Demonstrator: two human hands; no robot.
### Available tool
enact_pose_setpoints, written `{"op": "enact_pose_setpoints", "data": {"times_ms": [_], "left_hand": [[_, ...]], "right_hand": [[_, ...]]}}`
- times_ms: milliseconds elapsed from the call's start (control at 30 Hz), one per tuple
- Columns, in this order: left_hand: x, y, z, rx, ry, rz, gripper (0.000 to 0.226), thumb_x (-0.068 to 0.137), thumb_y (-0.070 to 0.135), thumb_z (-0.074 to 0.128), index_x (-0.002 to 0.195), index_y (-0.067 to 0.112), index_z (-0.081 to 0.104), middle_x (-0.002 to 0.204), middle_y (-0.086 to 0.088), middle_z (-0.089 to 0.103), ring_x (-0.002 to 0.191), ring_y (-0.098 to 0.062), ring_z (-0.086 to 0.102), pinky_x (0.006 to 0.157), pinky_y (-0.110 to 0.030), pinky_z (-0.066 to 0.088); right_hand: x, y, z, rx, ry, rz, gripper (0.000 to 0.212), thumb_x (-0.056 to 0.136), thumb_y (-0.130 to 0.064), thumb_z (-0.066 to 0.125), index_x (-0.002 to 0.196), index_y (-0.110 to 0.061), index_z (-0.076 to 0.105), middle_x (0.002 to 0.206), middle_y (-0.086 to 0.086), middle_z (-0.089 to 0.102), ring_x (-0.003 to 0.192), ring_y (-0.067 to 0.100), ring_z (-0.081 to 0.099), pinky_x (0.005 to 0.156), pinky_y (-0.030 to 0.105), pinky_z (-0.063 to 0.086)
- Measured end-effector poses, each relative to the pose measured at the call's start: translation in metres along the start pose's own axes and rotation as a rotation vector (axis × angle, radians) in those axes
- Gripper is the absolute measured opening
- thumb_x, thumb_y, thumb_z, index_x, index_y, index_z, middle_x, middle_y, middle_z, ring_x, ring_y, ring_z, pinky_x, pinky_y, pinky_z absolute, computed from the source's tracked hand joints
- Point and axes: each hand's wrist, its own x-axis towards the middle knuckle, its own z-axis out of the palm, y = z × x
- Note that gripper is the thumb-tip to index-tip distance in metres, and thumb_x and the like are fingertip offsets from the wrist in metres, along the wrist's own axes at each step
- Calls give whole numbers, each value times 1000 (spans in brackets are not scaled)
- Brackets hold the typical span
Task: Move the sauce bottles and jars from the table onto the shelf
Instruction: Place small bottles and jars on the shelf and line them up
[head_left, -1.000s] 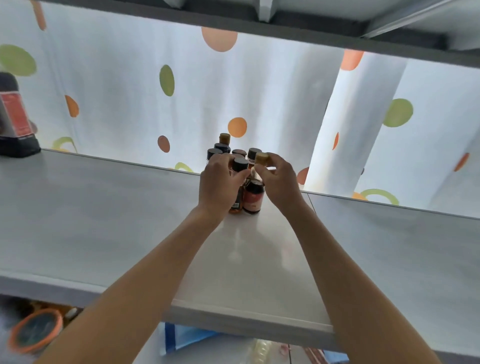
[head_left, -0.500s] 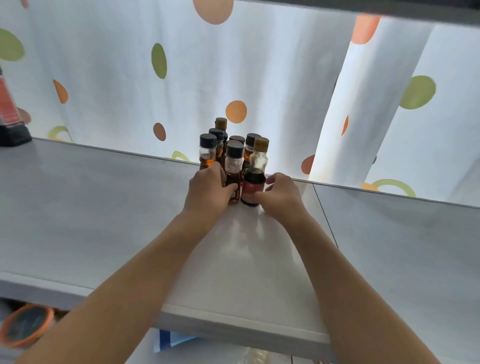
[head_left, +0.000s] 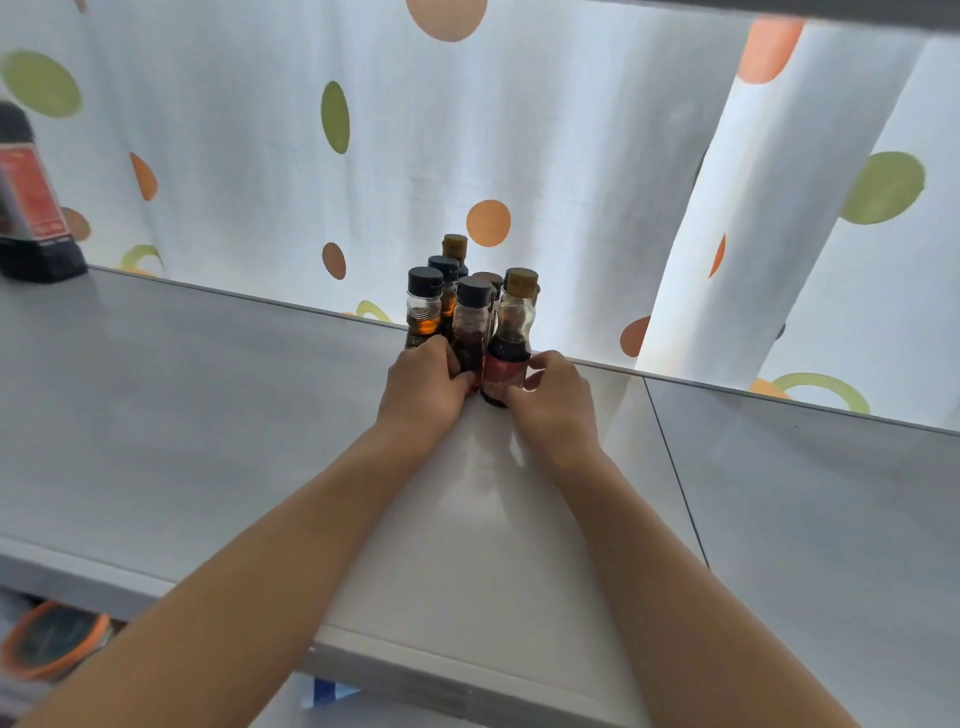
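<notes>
Several small sauce bottles stand in a tight cluster at the back of the grey shelf (head_left: 208, 415). My left hand (head_left: 423, 387) wraps the base of a dark bottle with a black cap (head_left: 471, 322). My right hand (head_left: 553, 400) grips the lower part of a bottle with a gold cap and red label (head_left: 511, 338). Both bottles stand upright on the shelf at the front of the cluster. An amber bottle with a black cap (head_left: 423, 306) stands just left of them; others sit behind, partly hidden.
A large dark bottle with a red label (head_left: 31, 208) stands at the shelf's far left. A white curtain with coloured dots (head_left: 415, 130) hangs behind the shelf. Below the shelf's front edge an orange-rimmed lid (head_left: 49, 642) shows at lower left.
My hands slid down from the bottle caps to the bottle bases. The view shifted slightly, and the two front bottles now stand fully visible on the shelf.
</notes>
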Motion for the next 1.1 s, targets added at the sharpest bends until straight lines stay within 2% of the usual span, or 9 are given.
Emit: {"op": "enact_pose_setpoints", "data": {"times_ms": [100, 233, 400, 633, 833, 900, 1033, 1100], "left_hand": [[2, -3, 4, 6, -14, 11, 11, 87, 21, 68, 90, 13, 61, 89, -5, 64, 83, -24, 57, 70, -30, 41], [4, -4, 5, 29, -34, 33, 9, 87, 19, 66, 94, 15, 63, 95, -6, 66, 91, -26, 59, 75, -31, 45], [0, -2, 3, 27, -46, 29, 7, 89, 17, 64, 96, 15, 63, 96, -6, 67, 90, -25, 59, 75, -30, 44], [-2, 2, -2, 35, -77, 38, 13, 89, 14, 60, 101, 13, 65, 101, -8, 68, 96, -29, 61, 84, -36, 50], [-5, 4, -2, 36, -96, 75, 13, 89, 15, 59, 101, 12, 62, 98, -7, 67, 92, -27, 61, 76, -31, 46], [-6, 5, -3, 49, -112, 99, 12, 89, 15, 58, 99, 12, 62, 97, -7, 67, 91, -27, 61, 76, -33, 46], [-16, 5, -7, 98, -192, 134, 10, 91, 14, 57, 99, 10, 62, 99, -8, 65, 92, -24, 59, 79, -33, 49], [-27, 9, -13, 135, -232, 154, 8, 91, 12, 58, 97, 11, 63, 101, -7, 63, 91, -20, 57, 78, -29, 47]], "right_hand": [[0, 2, 2, 5, 12, 17, 43, 83, -30, 71, 120, -16, 54, 94, -4, 61, 92, 21, 60, 78, 37, 50], [2, 3, 4, 6, 32, 26, 41, 83, -32, 72, 116, -18, 53, 98, -6, 62, 90, 17, 58, 74, 32, 45], [0, 2, 3, -6, 25, 25, 37, 83, -34, 72, 112, -19, 55, 99, -6, 63, 94, 18, 60, 76, 34, 47], [-2, 1, 0, -9, 10, 31, 34, 85, -37, 70, 109, -19, 56, 102, -4, 66, 95, 18, 62, 80, 37, 50], [-2, -1, -2, -20, -20, 47, 40, 82, -37, 74, 111, -15, 57, 98, -2, 64, 90, 17, 60, 76, 32, 48], [-3, 0, -3, -8, -24, 80, 39, 81, -32, 75, 112, -14, 58, 99, -1, 63, 92, 17, 60, 77, 30, 47], [-8, 2, -11, 98, -29, 230, 37, 80, -10, 71, 116, -10, 61, 108, 7, 65, 102, 26, 63, 94, 41, 52], [-18, 1, -19, 79, -59, 223, 38, 82, -7, 67, 119, -9, 60, 116, 10, 64, 108, 26, 61, 97, 39, 50]]}}
